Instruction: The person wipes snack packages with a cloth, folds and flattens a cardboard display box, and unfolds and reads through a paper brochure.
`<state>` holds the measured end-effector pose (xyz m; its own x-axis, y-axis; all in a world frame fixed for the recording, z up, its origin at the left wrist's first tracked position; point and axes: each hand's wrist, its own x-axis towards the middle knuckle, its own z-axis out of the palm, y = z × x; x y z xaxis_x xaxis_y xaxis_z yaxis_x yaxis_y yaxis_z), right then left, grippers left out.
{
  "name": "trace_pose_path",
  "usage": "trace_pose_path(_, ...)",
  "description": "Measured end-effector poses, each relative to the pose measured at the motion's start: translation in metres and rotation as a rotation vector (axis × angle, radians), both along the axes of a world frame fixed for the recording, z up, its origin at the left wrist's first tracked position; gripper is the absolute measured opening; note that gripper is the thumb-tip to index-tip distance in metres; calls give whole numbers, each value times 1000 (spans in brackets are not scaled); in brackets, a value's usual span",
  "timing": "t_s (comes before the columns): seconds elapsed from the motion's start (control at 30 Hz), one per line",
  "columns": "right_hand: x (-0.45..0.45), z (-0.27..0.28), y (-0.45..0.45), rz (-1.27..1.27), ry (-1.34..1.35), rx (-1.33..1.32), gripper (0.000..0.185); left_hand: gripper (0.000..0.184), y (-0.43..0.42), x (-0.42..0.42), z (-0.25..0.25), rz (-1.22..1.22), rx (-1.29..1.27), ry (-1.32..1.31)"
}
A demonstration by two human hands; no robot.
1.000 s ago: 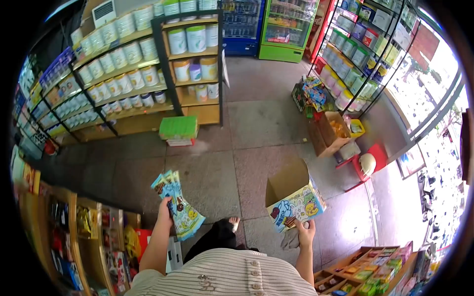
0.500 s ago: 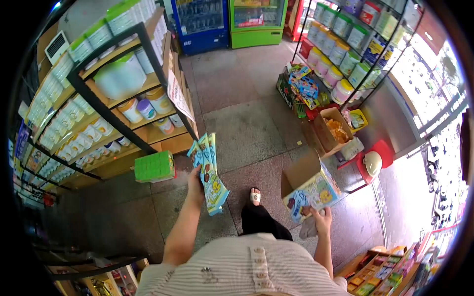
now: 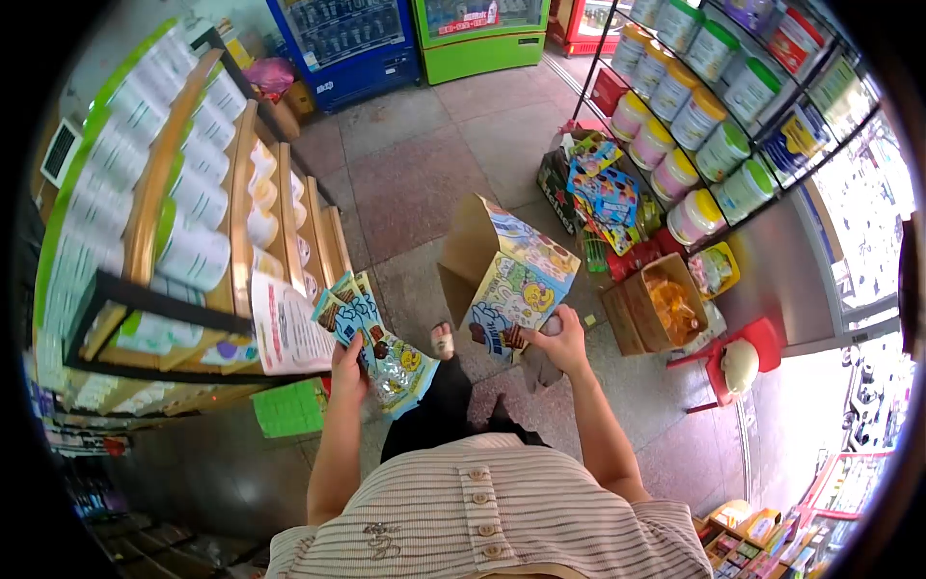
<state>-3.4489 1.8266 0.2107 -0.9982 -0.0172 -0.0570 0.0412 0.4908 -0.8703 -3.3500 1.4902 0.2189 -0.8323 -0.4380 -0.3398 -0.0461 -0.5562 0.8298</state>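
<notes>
My left hand (image 3: 349, 369) is closed around several light-blue snack bags (image 3: 394, 365) with chocolate pictures and a yellow cartoon figure. The bags fan out to the right of the fingers. On the other side, my right hand (image 3: 565, 342) grips the lower edge of a cardboard box (image 3: 526, 297) printed in matching blue and yellow. The box is tilted, its open end facing left towards the bags, a short gap apart from them. Just under the right hand hangs something greyish and crumpled (image 3: 540, 371), its kind unclear. The inside of the box is mostly hidden.
Shelves of tins (image 3: 193, 246) stand close on the left, with a paper sign (image 3: 289, 323) and a green pack (image 3: 289, 409) below. At right are a tin rack (image 3: 709, 125), a carton of orange packets (image 3: 632, 314) and a red chair (image 3: 770, 347). Fridges (image 3: 482, 58) line the back.
The box has moved left and up in view, closer to the snack bags. The bags have shifted slightly left and down. My view has moved forward, so the left shelves look nearer.
</notes>
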Motion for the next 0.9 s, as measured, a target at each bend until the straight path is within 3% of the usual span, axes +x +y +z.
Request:
trace_pose_path(0.13,-95,1,-59,3,-31,-27,52,30,-64,-117,-31,-6,163,-20)
trace_pose_path(0.2,-136,-7,-77,-76,-109,-32,51,31,-79,-179,-4,-32,346,-22)
trace_pose_path(0.27,-182,6,-93,-44,-130,-92,50,28,-99,-242,22,-22,320,-99)
trace_pose_path(0.3,-208,-13,-94,-29,-67,-147,52,28,-116,-273,17,-86,308,-52)
trace_pose_path(0.33,-229,-16,-96,-63,-45,-53,55,26,-125,-302,20,-37,226,-100)
trace_pose_path(0.37,-247,-36,-94,-66,-19,-207,57,25,-136,-327,20,-50,261,-77)
trace_pose_path(0.43,-270,39,-117,-88,-191,-506,49,28,-144,-384,32,-51,306,-49)
trace_pose_path(0.47,-292,26,-113,-124,-84,-225,43,29,-141,-409,48,-78,376,-52)
trace_pose_path(0.5,-317,21,-114,-124,-64,-112,38,30,-148,-423,50,-131,386,-11)
trace_pose_path(0.53,-342,15,-120,-102,-52,-109,38,31,-160,-447,50,-196,393,37)
trace_pose_path(0.57,-390,9,-133,-60,-79,-173,38,31,-170,-470,53,-108,376,52)
trace_pose_path(0.6,-347,23,-120,-123,-88,-233,37,31,-162,-445,68,-142,365,77)
trace_pose_path(0.63,-361,8,-109,-59,-138,-365,36,32,-159,-432,60,-122,384,79)
trace_pose_path(0.7,-434,-18,-119,-22,-143,-272,36,33,-182,-486,43,-172,436,104)
trace_pose_path(0.73,-476,-35,-140,2,-102,-237,37,33,-188,-497,35,7,366,3)
trace_pose_path(0.8,-541,-26,-178,77,-45,-109,41,34,-215,-531,6,103,343,-20)
trace_pose_path(0.83,-554,-23,-196,175,53,-44,44,35,-227,-508,-12,164,303,34)
trace_pose_path(0.9,-595,-22,-224,215,79,4,48,37,-242,-521,13,125,336,90)
